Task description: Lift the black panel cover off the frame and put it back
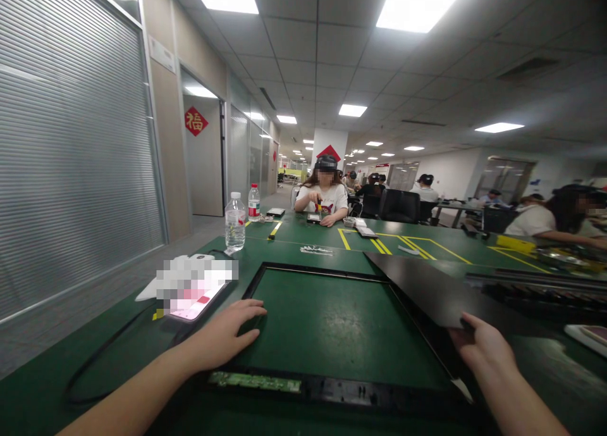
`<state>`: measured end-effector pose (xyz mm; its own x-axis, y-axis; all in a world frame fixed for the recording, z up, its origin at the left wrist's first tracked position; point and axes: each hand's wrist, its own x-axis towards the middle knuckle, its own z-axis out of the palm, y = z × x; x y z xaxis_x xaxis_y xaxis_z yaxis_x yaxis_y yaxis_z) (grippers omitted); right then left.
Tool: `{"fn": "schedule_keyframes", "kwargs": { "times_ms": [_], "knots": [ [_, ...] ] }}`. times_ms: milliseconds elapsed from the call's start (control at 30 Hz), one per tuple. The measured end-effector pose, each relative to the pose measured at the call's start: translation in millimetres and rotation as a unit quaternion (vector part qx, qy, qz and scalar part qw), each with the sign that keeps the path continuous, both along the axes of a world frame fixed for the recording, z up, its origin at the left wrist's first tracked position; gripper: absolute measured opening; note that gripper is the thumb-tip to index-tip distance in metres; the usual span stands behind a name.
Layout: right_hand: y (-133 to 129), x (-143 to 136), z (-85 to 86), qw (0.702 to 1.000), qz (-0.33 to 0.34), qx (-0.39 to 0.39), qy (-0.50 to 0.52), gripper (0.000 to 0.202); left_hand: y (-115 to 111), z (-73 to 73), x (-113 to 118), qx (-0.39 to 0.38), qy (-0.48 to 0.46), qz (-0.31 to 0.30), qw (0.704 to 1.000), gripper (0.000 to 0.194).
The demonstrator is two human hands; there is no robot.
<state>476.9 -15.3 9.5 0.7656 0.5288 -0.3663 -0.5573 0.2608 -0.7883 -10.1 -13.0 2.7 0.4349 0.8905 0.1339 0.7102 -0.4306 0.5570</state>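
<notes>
A black rectangular frame [332,387], like a monitor bezel, lies flat before me, the green tabletop showing through it. A narrow green circuit board [256,381] sits along its near edge. My left hand [230,335] rests over the frame's left side, fingers stretched out and thumb apart, holding nothing. At the right, a thin dark flat panel [422,287] is tilted up beside and partly over the frame's right side. My right hand [484,347] grips this panel by its near edge, thumb on top. A small whitish tab [461,390] shows at the frame's near right corner.
Left of the frame lie a lit phone [199,300] and a black cable [76,366]. Two bottles, one clear [235,222] and one red-capped [254,203], stand beyond. Small parts [316,250] lie past the frame. A person [325,195] works across the table.
</notes>
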Motion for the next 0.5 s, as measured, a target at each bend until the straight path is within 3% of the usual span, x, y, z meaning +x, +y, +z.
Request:
{"fn": "schedule_keyframes", "kwargs": {
  "times_ms": [200, 500],
  "knots": [
    [-7.7, -14.2, 17.0, 0.999, 0.018, 0.026, -0.012, 0.022, 1.5, -3.7, -2.2, 0.0, -0.009, -0.01, 1.0, 0.041],
    [-24.0, -42.7, 42.9, 0.993, 0.09, 0.048, -0.055, 0.019, 1.0, 5.9, 1.2, 0.019, -0.055, 0.012, 0.998, 0.039]
  ]
}}
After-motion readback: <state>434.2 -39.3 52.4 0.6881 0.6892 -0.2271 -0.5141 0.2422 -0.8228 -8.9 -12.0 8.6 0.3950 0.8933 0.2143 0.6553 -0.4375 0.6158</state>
